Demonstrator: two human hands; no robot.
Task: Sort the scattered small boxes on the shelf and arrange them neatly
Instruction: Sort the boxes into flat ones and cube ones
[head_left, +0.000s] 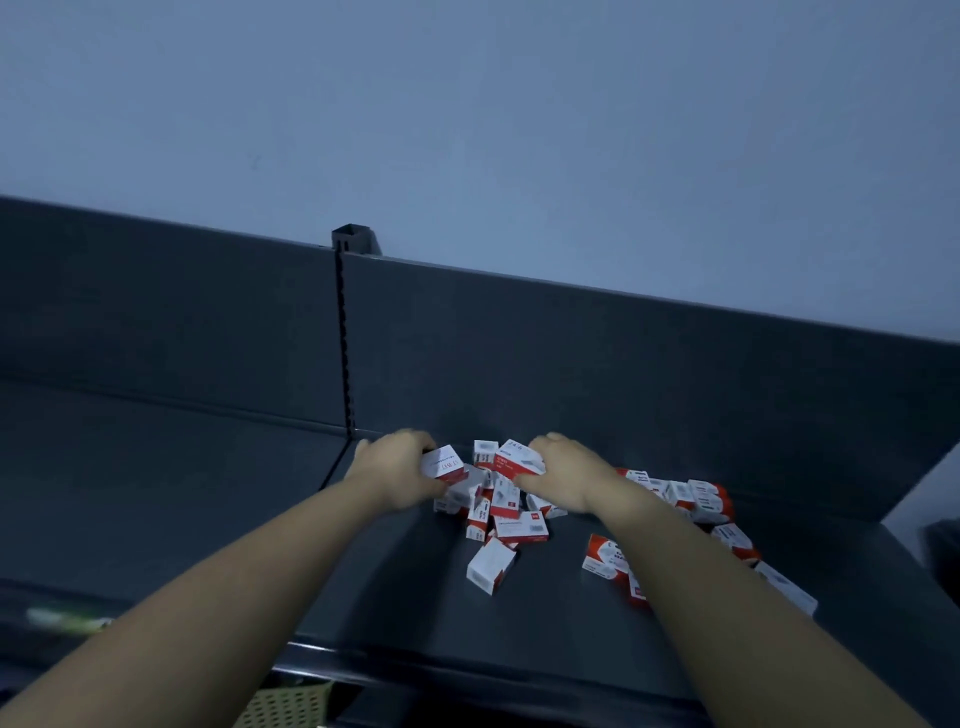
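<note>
Several small red-and-white boxes (501, 512) lie in a loose heap on the dark grey shelf (395, 582), with more boxes (701, 501) strewn to the right. My left hand (397, 467) grips one box (442, 462) at the heap's left edge. My right hand (563, 470) holds another box (517, 457) at the top of the heap. One box (490, 565) lies apart in front of the heap. My right forearm hides part of the right-hand boxes.
A dark back panel (571, 353) rises behind the shelf, with a slotted upright post (344, 332) dividing it from a neighbouring shelf bay (156, 467) on the left. A perforated basket (283, 706) shows below the shelf's front edge.
</note>
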